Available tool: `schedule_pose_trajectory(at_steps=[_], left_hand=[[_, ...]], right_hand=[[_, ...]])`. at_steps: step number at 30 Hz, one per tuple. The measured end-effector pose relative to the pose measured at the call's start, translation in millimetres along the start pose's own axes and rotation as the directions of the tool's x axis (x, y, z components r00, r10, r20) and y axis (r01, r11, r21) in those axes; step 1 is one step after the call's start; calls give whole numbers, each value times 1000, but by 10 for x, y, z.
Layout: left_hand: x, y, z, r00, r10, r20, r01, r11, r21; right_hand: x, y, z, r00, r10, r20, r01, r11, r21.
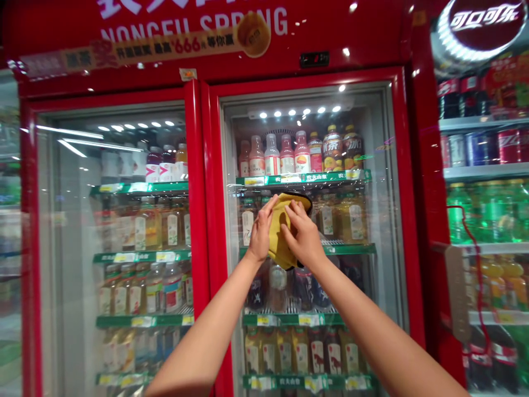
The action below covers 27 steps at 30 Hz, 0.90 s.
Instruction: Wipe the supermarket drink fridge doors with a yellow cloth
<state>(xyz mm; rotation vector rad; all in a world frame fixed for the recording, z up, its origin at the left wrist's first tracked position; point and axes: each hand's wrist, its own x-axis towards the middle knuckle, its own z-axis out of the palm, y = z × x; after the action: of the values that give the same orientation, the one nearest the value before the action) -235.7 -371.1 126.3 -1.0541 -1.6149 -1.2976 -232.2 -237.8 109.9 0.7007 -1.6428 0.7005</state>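
A yellow cleaning cloth [278,234] with a dark edge is up against the glass door [384,215] of a red drinks fridge, near the middle of the pane. My left hand [260,234] holds the cloth along its left side, fingers pointing up. From the right, my right hand [306,234] grips it with bent fingers, thumb toward the left. Both arms reach forward and up. Part of the cloth is hidden behind my right hand. Bottles on the shelves show through the glass around the cloth.
The red door frame [212,231] stands to the left, beside a second glass door [66,248]. At right, a tan handle [458,292] and a red cord [479,275] are in front of another drinks fridge. Above is a small display [314,59].
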Motion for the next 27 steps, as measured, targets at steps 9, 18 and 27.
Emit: schedule_pose_trajectory(at_steps=[9,18,27], left_hand=[[-355,-260,-553,977,189,100,-210,770,602],[-503,-270,-459,933,254,254,-347,462,816],[-273,-259,108,941,272,203,-314,468,826]], right_hand=[[-133,35,183,916,-264,303,375,830,-412],[-366,371,-136,991,-103,-90,31,808,-589],[-33,534,-415,960,-221,174,281,779,-561]])
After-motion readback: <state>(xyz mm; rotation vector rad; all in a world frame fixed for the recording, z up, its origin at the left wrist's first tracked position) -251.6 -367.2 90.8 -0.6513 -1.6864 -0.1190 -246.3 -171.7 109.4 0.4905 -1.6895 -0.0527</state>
